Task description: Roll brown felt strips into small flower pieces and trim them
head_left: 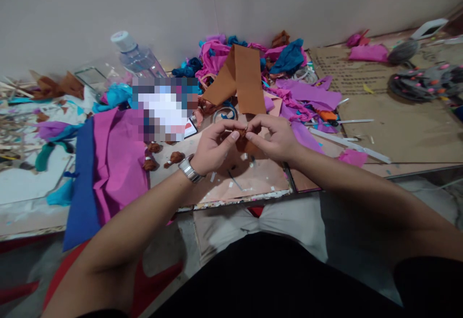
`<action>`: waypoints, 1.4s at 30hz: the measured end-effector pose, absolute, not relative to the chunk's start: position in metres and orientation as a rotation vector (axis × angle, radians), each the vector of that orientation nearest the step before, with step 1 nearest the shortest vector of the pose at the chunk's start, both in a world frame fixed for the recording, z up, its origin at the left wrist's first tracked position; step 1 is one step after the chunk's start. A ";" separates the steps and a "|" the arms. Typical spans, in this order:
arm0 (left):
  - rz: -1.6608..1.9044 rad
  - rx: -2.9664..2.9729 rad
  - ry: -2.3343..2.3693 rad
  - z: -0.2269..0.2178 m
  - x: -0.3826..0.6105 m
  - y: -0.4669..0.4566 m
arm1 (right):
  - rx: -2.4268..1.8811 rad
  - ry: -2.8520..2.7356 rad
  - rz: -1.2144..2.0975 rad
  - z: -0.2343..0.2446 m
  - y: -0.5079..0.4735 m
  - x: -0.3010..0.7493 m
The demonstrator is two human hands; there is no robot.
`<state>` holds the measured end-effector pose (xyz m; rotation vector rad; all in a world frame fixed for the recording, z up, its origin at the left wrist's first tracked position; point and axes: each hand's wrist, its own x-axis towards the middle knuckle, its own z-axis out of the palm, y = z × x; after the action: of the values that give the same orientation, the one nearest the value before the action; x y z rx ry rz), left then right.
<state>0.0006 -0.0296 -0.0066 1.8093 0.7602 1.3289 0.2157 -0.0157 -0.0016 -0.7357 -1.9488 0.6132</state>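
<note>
Between my two hands is a small crumpled piece of brown crepe paper point(241, 133), pinched from both sides above the table. My left hand point(217, 147), with a metal watch on its wrist, grips it between thumb and fingers. On the other side my right hand point(273, 137) closes thumb and forefinger on the same piece. Just beyond the hands a long folded strip of brown crepe paper point(249, 79) stands bent over. Several finished-looking brown paper balls with white bands, such as this brown paper ball point(176, 157), lie left of my left wrist.
A water bottle point(139, 58) stands at the back left. Pink crepe paper point(117, 149) and blue paper point(81, 192) hang over the front edge. Pink, purple and blue scraps heap at the back. A cardboard sheet point(372, 130) lies right, near a white glue stick point(350, 145).
</note>
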 end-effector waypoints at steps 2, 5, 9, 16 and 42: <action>1.316 1.787 0.769 -0.008 0.000 -0.029 | -0.732 -1.945 0.637 -0.001 -0.016 0.215; 1.308 1.720 0.792 -0.011 0.000 -0.028 | -0.727 -1.923 0.662 -0.001 -0.016 0.215; 1.261 1.693 0.843 -0.011 -0.001 -0.029 | -0.757 -1.898 0.669 -0.002 -0.015 0.215; 1.248 1.642 0.816 -0.012 0.000 -0.029 | -0.801 -1.849 0.708 -0.003 -0.014 0.215; 1.195 1.983 0.788 -0.013 -0.001 -0.036 | -0.795 -1.910 0.680 0.000 -0.016 0.215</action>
<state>-0.0005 -0.0356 -0.0129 1.9827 0.7885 1.1953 0.2148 -0.0160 0.0000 -0.7955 -1.9096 0.6800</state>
